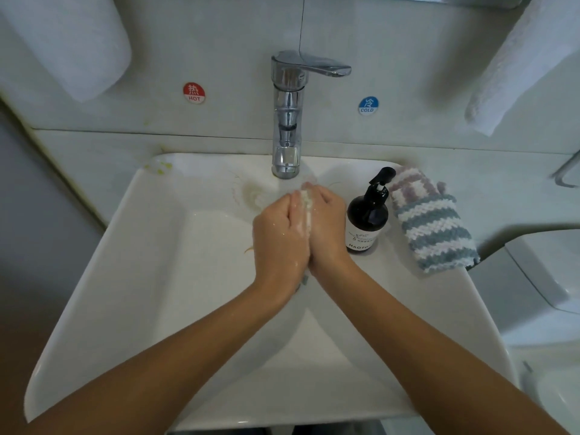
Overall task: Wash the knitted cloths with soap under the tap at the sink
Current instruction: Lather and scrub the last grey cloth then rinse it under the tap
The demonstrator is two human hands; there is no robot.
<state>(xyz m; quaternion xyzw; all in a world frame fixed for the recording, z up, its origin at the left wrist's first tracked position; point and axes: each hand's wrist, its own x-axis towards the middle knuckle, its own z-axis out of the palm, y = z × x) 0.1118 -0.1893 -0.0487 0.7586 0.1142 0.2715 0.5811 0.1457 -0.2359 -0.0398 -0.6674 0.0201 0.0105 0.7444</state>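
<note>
Head view: soapy knitted cloth (306, 204) pressed between both palms, over sink (131, 246), just below tap (287, 120). Left hand (279, 237) and right hand (326, 227) curled around cloth, wet. Soap bottle (365, 222) just right; striped cloths (431, 221) on rim beyond.

light: dim, soft, even | glare: tap (287, 114) | edges: wide-angle bending, blurred corners | shadows: faint

Two hands (279, 237), three knitted cloths (433, 227), one soap bottle (365, 221), one tap (287, 120).
</note>
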